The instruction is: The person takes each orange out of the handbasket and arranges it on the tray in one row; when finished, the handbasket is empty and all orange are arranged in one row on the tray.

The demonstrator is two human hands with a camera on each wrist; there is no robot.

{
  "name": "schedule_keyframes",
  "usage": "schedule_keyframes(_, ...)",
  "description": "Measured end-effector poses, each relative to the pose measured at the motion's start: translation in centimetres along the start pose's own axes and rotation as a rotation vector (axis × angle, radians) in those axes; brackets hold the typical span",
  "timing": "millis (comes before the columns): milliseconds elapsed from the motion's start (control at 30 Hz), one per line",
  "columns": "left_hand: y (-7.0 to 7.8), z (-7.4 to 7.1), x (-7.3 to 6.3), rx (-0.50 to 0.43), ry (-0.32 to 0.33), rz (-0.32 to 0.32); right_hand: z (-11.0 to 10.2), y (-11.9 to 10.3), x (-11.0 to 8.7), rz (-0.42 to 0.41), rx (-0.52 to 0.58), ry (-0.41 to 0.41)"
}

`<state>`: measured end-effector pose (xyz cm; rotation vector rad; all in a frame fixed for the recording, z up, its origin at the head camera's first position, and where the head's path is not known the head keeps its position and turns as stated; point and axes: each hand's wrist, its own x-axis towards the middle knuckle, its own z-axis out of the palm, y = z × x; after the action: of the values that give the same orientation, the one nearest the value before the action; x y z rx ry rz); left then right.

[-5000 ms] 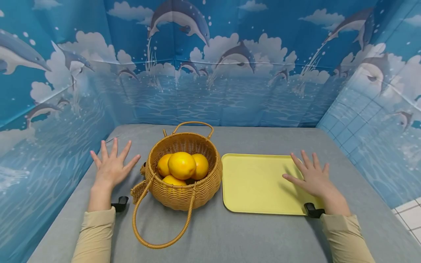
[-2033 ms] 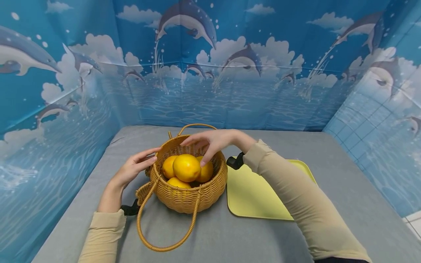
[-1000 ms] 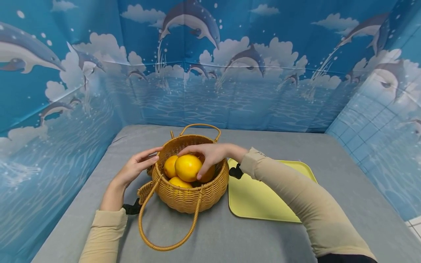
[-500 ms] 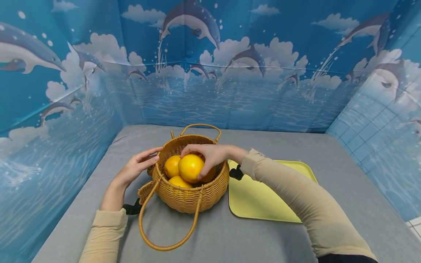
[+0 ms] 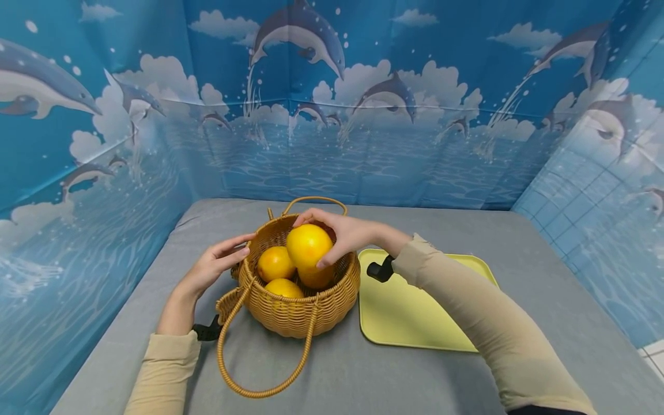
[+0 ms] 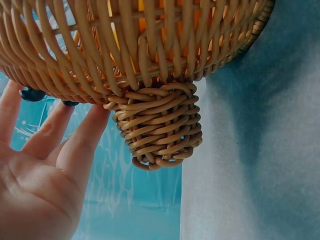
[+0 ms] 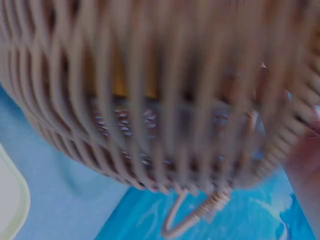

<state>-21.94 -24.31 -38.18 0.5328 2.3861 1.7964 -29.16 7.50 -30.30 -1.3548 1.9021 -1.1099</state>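
My right hand (image 5: 349, 231) grips a yellow lemon (image 5: 307, 245) from above, thumb on the near side and fingers over the far side, high in the wicker basket (image 5: 293, 317). Below it in the basket lie other lemons: one to the left (image 5: 275, 263), one near the front wall (image 5: 283, 287), and one partly hidden behind the held lemon (image 5: 317, 279). My left hand (image 5: 204, 268) rests its fingertips on the basket's left side. In the left wrist view its extended fingers (image 6: 82, 142) touch the outer weave. In the right wrist view, the basket wall (image 7: 150, 125) hides most of the hand.
A yellow tray (image 5: 410, 317) lies right of the basket, partly under my right forearm. One basket handle (image 5: 254, 395) droops onto the grey tabletop (image 5: 358, 380) in front, the other stands at the back. A dolphin-print curtain (image 5: 332, 155) encloses the table.
From open over the tray, my right hand has moved left into the basket, taken hold of the top lemon and raised it slightly. My left hand has moved right onto the basket's side.
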Motion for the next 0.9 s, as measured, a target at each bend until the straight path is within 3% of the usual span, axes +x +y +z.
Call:
schedule_keyframes(300,-0.2,0.0,0.0,0.01,0.002,-0.001,-1.8,-1.5,-3.8,-0.123,-0.023,0.205)
schedule_keyframes(600,-0.3,-0.1,-0.2,0.014,0.001,-0.006,-1.7,-1.5,-7.6,-0.224,-0.041,0.363)
schedule_keyframes(900,-0.2,0.0,-0.1,0.007,-0.003,-0.001,-0.7,0.5,-10.8,-0.188,-0.02,0.494)
